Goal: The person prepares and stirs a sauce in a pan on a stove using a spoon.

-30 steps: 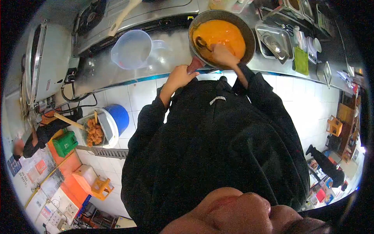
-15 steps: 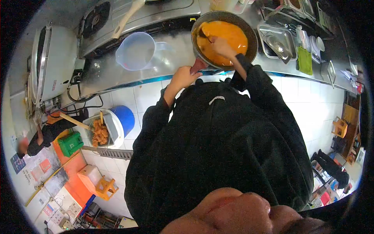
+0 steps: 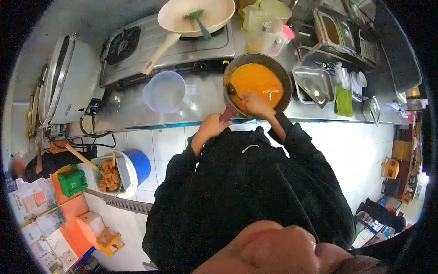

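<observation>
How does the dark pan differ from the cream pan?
Contents: the dark pan holds orange liquid; the cream pan has a green utensil in it.
Place: the dark pan is at the counter's front edge; the cream pan is over the stove.
Handle: the left hand grips the dark pan's reddish-brown one; the cream pan's pale one is free.
Shared: both are round, single-handled.

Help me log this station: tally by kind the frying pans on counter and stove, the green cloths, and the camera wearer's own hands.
Frying pans: 2 (dark pan, pale pan)
Green cloths: 1 (green cloth)
Wearer's hands: 2 (left hand at the dark pan's handle, right hand at a dark ladle)
Total: 5
</observation>
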